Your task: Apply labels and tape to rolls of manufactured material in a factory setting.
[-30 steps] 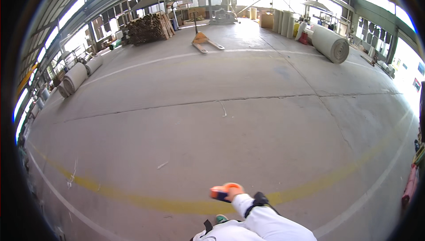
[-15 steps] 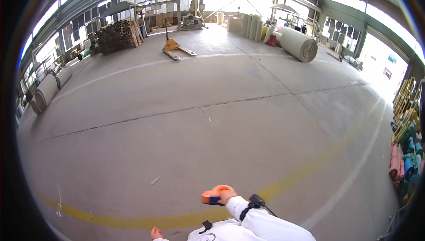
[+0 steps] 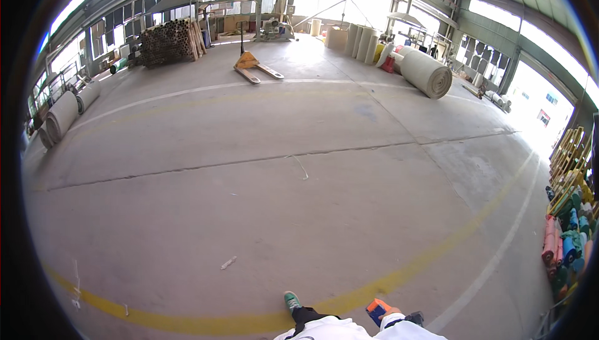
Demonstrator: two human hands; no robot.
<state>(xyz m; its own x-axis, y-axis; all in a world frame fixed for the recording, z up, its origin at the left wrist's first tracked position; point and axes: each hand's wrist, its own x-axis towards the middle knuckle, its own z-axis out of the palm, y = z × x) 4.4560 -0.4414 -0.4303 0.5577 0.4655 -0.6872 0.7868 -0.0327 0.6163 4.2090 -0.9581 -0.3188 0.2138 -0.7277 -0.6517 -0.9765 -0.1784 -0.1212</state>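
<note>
My right hand (image 3: 392,312) is low at the bottom edge, beside my white-clothed body. Its fingers close round an orange and dark-blue thing (image 3: 377,310), which looks like a tape dispenser; part of it is hidden by the hand. A dark device is strapped at the right wrist (image 3: 414,319). My left hand is out of the picture. One green shoe (image 3: 291,301) and a dark trouser leg show on the floor, by the curved yellow line (image 3: 249,322).
On the concrete floor lie scraps of white string (image 3: 301,166) and a pale scrap (image 3: 228,262). A yellow pallet truck (image 3: 248,61) stands far off, near stacked tubes (image 3: 168,43). A large pale roll (image 3: 424,73) lies far right. Coloured rolls (image 3: 568,240) line the right edge.
My right hand has dropped back toward my body and to the right, still holding the orange and blue thing. My left hand has left the picture. A green shoe has come into view.
</note>
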